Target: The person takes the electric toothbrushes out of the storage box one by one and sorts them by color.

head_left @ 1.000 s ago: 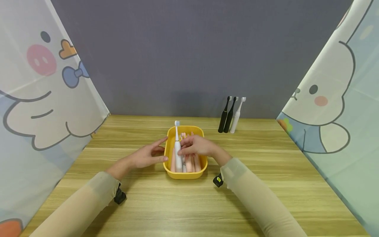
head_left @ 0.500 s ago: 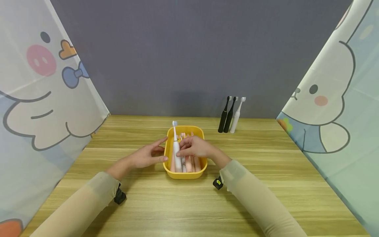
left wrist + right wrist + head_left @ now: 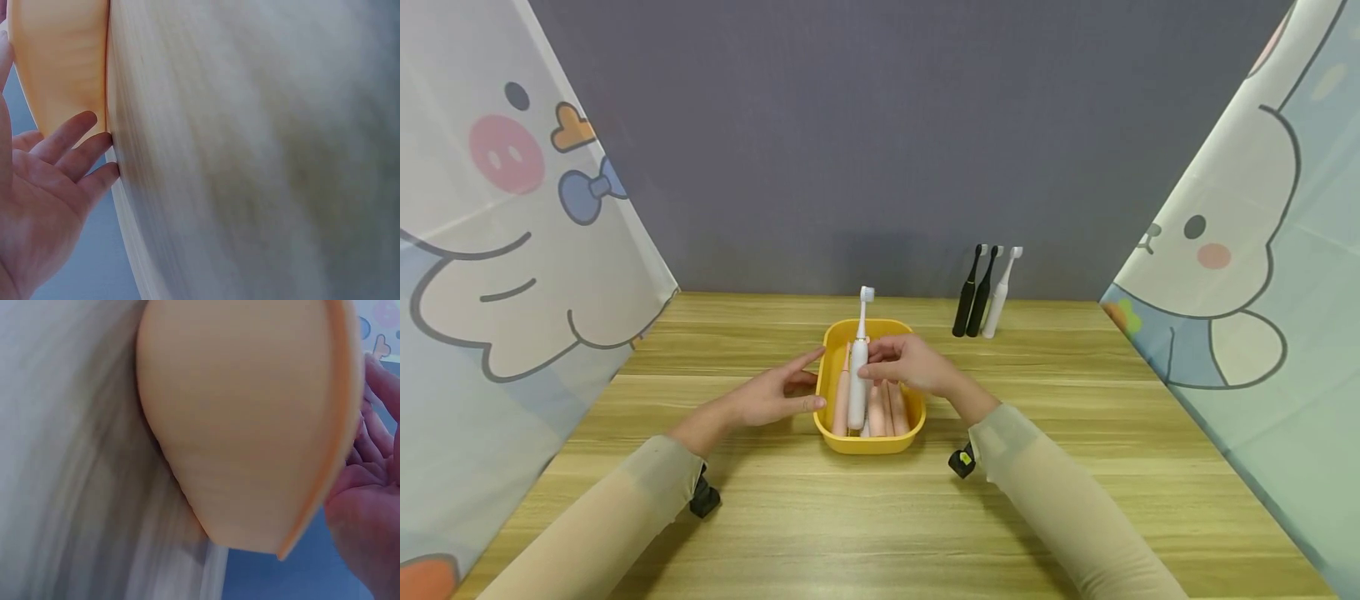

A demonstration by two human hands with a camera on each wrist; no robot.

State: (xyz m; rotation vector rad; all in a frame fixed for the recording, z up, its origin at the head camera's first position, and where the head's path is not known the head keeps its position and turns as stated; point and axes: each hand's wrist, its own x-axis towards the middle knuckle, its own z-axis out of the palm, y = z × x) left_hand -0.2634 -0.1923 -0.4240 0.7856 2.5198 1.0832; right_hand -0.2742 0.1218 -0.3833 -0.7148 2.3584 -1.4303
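Observation:
In the head view my right hand (image 3: 917, 365) pinches a white electric toothbrush (image 3: 857, 396) between thumb and fingers over a yellow plastic bin (image 3: 870, 447). The toothbrush stands nearly upright, brush head at the top. Beneath it in the bin lie several pink electric toothbrushes (image 3: 841, 404), partly hidden by my hand. My left hand (image 3: 775, 393) rests against the bin's left side, fingers extended. In the left wrist view this hand (image 3: 44, 200) has spread fingers beside the bin wall. The right wrist view shows the bin's outer wall (image 3: 244, 412); the toothbrush is hidden there.
Two black electric toothbrushes (image 3: 972, 304) and a white one (image 3: 997, 304) stand in a row at the back right of the wooden table (image 3: 850, 533). A grey panel (image 3: 880, 150) closes the back. Cartoon-printed cloths hang on both sides.
My right hand has raised the white toothbrush a little and shifted it to the right, uncovering more of the pink toothbrush at the bin's left. My left hand has not moved.

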